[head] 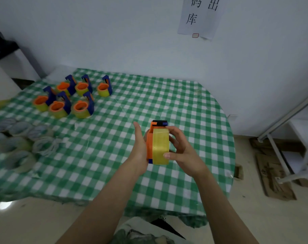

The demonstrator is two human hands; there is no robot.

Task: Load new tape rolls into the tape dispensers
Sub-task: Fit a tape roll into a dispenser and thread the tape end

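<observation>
Over the near middle of a table [185, 103] covered in green-and-white check cloth, a person holds one tape dispenser [149, 147] up between both hands, clear of the cloth. Along the table's left edge lies a heap of loose clear tape rolls [17, 143], blurred and packed close together. Beyond them, at the far left corner, six loaded dispensers [59, 108] stand in a tight group, each with an orange hub, a blue frame and a yellowish roll. A paper sign [197, 16] hangs on the wall behind.

The held dispenser is orange with a blue and black cutter end pointing away from the person. A yellow tape roll [160, 147] sits on it, its broad band facing up.

The left hand [139, 148] lies flat against the orange side, fingers straight and pointing away. The right hand [183, 152] grips the roll from the other side, fingers curled: its thumb [168, 155] presses the near part of the band, and a fingertip rests on the far part, just short of the cutter.
</observation>
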